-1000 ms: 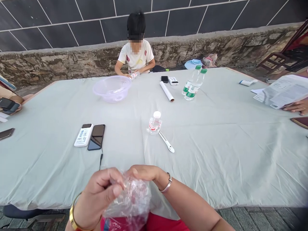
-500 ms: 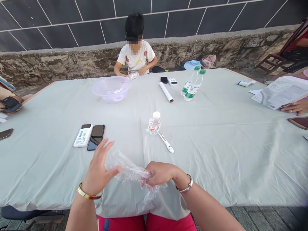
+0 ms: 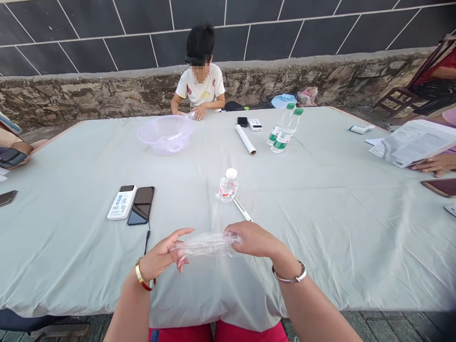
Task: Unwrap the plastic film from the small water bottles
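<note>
A crumpled sheet of clear plastic film (image 3: 208, 244) stretches between my two hands above the table's near edge. My left hand (image 3: 166, 254) pinches its left end between thumb and fingers, with the index finger raised. The other end is gripped in my right hand (image 3: 251, 241), whose fingertips are partly hidden. Just beyond my right hand lies a white utility knife (image 3: 242, 209), its near end covered by that hand. A small clear bottle with a white cap (image 3: 228, 186) stands upright at the knife's far end.
Left of centre lie a white power bank (image 3: 122, 203) and a black phone (image 3: 141, 205). Farther back are a purple basin (image 3: 166, 135), a white roll (image 3: 245, 139) and two green-capped bottles (image 3: 284, 130). A person (image 3: 200, 88) sits opposite; another person's hand (image 3: 436, 164) holds papers at right.
My left hand has moved down and right and taken hold of the film's left end. My right hand has shifted up and right, and the film is now drawn out sideways.
</note>
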`<state>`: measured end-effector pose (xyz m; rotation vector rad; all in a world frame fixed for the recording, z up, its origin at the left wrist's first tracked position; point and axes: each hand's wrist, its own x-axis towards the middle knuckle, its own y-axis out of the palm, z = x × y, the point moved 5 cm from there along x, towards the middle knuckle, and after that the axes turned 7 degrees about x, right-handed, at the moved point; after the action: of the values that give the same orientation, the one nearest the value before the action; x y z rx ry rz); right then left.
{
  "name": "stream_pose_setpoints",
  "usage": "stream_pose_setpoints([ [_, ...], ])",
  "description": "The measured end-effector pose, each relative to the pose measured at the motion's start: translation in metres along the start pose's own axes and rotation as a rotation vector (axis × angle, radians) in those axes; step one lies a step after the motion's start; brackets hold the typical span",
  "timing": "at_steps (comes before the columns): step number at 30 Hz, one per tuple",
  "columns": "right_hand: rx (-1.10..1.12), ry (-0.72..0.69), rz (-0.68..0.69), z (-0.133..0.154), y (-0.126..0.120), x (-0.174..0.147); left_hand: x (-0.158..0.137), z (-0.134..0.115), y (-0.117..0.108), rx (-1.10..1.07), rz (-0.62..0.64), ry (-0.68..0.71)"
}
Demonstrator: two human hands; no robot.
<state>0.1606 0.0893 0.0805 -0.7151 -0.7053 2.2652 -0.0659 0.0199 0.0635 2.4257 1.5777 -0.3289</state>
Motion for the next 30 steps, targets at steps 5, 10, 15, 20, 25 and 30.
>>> stream_pose_setpoints([
  [5, 0.044, 0.006, -0.018, 0.009, 0.05, 0.01, 0.01, -0.012, -0.006, -0.419, -0.438, 0.129],
  [10, 0.067, -0.041, -0.002, 0.039, 0.082, 0.003, 0.009, -0.022, 0.005, -0.036, -0.918, 0.243],
  [15, 0.266, -0.115, -0.213, 0.052, 0.051, -0.008, 0.016, -0.023, 0.029, 0.405, -0.69, 0.236],
  [20, 0.599, -0.078, -0.618, 0.037, 0.043, 0.003, 0.024, -0.004, 0.042, -0.004, -0.486, 0.12],
  [25, 0.641, -0.236, -0.671, 0.045, 0.071, 0.009, 0.03, 0.002, 0.036, -0.469, -0.604, 0.103],
  [30, 0.384, -0.318, -0.585, 0.058, 0.085, 0.002, 0.032, 0.006, 0.027, -0.663, -0.773, 0.128],
])
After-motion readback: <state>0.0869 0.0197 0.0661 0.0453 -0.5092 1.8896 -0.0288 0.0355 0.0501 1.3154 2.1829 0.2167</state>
